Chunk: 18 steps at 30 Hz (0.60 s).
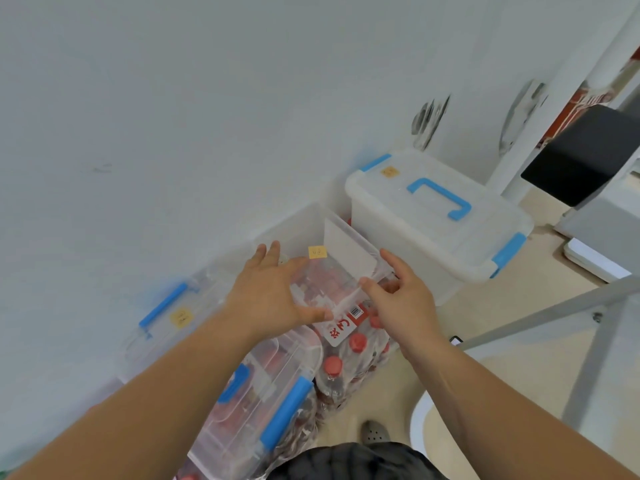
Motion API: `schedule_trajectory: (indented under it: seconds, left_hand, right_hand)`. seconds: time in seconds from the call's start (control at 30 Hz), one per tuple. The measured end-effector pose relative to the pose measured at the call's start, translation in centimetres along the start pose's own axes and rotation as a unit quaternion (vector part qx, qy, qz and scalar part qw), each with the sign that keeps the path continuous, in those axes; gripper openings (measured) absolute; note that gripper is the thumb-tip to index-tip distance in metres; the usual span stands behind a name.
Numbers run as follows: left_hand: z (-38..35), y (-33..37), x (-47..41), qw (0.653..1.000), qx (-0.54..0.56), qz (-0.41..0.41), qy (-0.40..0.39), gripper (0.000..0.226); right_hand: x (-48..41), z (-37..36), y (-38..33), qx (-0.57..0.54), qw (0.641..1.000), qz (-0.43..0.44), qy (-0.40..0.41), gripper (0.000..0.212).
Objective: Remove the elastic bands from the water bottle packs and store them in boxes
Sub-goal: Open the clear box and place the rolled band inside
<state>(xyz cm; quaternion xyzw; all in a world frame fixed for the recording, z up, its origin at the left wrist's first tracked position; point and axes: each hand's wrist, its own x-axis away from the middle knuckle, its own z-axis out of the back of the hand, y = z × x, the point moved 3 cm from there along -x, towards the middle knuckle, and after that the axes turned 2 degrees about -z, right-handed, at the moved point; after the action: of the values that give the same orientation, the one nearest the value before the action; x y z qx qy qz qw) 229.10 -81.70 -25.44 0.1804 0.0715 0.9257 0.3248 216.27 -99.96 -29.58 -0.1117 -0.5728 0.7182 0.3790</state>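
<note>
— What are our hands doing?

— Our left hand [266, 292] lies flat against the near side of the clear box [301, 223] at centre. Its fingers are straight and spread, pointing to 12 o'clock, and the thumb reaches toward 3 o'clock along the lower edge. Our right hand [405, 296] is just beside it at 3 o'clock, with thumb and curled fingers pinching that box's near rim. The hands are close together but not touching.

— And the bottles?

— The bottle pack [349, 362] stands on the floor [502, 306] at 6 o'clock of the clear box, directly under our hands, red caps up.

— Can we read anything?

— The pack's white label [343, 329] carries large red characters and a barcode, and we cannot read either. A yellow sticker [317, 252] on the clear box has handwriting too blurred to make out. A lidded box [433, 216] with a blue handle sits at 2 o'clock, and another box [194, 306] at 9 o'clock.
</note>
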Motion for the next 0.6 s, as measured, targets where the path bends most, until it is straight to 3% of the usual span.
schedule_trajectory:
  seconds: [0.4,0.6]
  left_hand:
    - [0.2,0.7,-1.0,0.998,-0.044,-0.008,-0.052,0.111]
    - [0.2,0.5,-1.2,0.998,-0.052,-0.006,-0.043,0.118]
  right_hand:
    - [-1.3,-0.1,0.9,-0.066,0.997,-0.024,-0.009,0.066]
    - [-1.4,-0.1,1.1,-0.033,0.999,-0.007,-0.007,0.065]
